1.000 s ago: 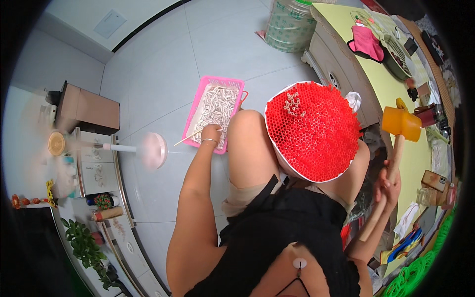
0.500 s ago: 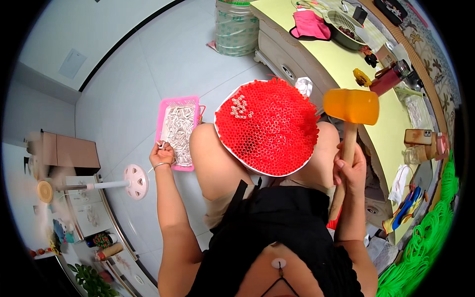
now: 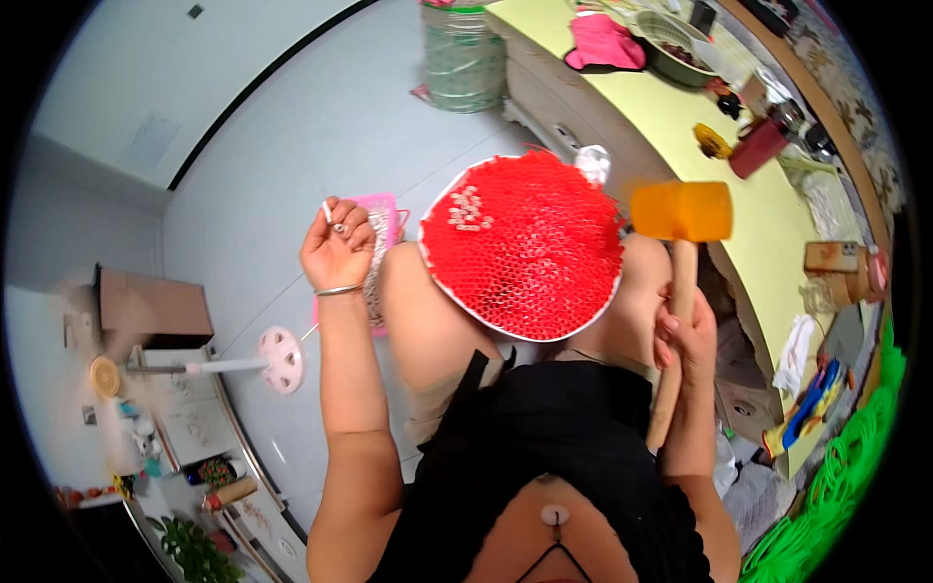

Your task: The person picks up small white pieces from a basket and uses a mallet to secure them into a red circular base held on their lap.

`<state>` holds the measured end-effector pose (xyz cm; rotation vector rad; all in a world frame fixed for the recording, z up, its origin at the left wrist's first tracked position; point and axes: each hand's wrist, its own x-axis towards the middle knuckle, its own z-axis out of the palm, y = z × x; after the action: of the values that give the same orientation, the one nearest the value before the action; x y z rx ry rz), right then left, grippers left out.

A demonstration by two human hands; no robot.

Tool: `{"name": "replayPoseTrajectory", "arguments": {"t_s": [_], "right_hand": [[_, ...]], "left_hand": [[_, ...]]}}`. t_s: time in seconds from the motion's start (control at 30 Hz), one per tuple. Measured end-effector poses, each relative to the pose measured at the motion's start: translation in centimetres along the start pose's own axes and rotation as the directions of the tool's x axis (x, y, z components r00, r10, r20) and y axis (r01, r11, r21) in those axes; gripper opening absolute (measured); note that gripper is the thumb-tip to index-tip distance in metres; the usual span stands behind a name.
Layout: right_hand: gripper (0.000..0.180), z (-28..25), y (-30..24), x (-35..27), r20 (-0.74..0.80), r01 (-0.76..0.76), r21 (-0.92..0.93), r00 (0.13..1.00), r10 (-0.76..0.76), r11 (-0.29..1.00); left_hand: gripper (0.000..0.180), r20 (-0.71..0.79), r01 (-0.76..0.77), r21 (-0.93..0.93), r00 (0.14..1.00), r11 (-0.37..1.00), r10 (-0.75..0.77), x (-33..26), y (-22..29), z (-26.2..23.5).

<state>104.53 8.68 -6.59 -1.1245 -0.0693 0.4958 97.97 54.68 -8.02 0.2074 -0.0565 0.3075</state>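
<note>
Black sleeveless top, thin bangle (image 3: 338, 290) on left wrist

You get one view only, from a camera on your own head, looking steeply down over your chest and lap to the grey floor (image 3: 292, 126). It sits close, your forearms rising from the lower edge. The fisheye rim bends and probably blurs the yellow-green counter (image 3: 680, 126) at right.

Wooden-handled mallet (image 3: 678, 253) with smooth orange rubbery head, bumpy red plastic disc (image 3: 525, 243), glossy floor (image 3: 321, 126)
</note>
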Motion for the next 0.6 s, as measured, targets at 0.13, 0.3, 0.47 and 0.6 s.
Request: {"name": "replayPoseTrajectory", "arguments": {"t_s": [0.13,0.3,0.47,0.6], "right_hand": [[0.039,-1.8,0.3,-1.2,-0.034,0.006,-0.027,0.999,-0.007,1.0],[0.038,-2.0,0.4,-0.8,-0.068,-0.052,-0.088,0.997,0.046,0.995],[0.036,-1.5,0.1,-0.2,-0.002,-0.053,-0.01,0.999,0.053,0.999],[0.035,-1.6,-0.4,-0.3,-0.006,-0.064,0.012,0.998,0.065,0.998]], "left_hand": [[0.011,-0.08,-0.072,-0.053,0.994,0.996,0.067,-0.2,0.4,1.3],[0.012,-0.206,0.052,0.161,0.978,0.986,-0.018,0.9,-1.7,0.9],[0.01,-0.288,0.27,0.649,0.952,0.711,-0.1,2.6,-9.6,2.3],[0.01,-0.221,0.271,0.914,0.957,0.301,-0.189,4.1,-17.5,4.4]]}}
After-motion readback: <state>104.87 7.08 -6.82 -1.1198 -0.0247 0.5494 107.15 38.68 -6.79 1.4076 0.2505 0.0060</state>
